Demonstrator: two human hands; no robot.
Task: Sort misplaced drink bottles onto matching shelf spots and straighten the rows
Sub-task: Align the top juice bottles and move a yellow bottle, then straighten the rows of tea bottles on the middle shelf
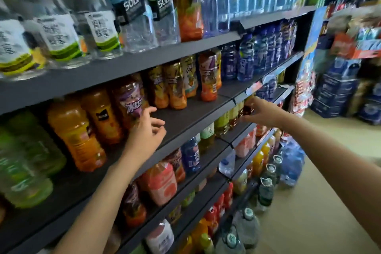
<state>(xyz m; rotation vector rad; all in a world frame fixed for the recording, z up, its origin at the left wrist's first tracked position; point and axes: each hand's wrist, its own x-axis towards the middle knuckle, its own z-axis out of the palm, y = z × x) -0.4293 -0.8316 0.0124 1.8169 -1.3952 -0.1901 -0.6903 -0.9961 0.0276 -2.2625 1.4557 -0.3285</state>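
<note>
The left hand (147, 130) is loosely open, fingers curled and spread, its fingertips (144, 112) touching or just beside the purple-labelled tea bottle (129, 99) that stands on the dark shelf (185, 115); it does not enclose the bottle. Left of that bottle on the same shelf stand two orange juice bottles (82, 132), and further left blurred green bottles (26, 163). Right of the purple-labelled bottle, past a bare stretch of shelf, is a cluster of amber and orange tea bottles (181, 84), then blue bottles (245, 62).

The right hand (257, 112) reaches further along, just below that shelf's front edge, with thumb and fingers closing around a small dark bottle (247, 109) in the row one level down; motion blur hides whether the grip is firm. Beside the dark bottle sit yellow-green bottles (223, 123).

Above the dark shelf, clear soda bottles (134, 12) and white-labelled clear bottles (59, 33) fill the upper level. Below it, pink bottles (162, 183) and red ones crowd lower shelves, and big water jugs (266, 189) stand on the floor (321, 202).
</note>
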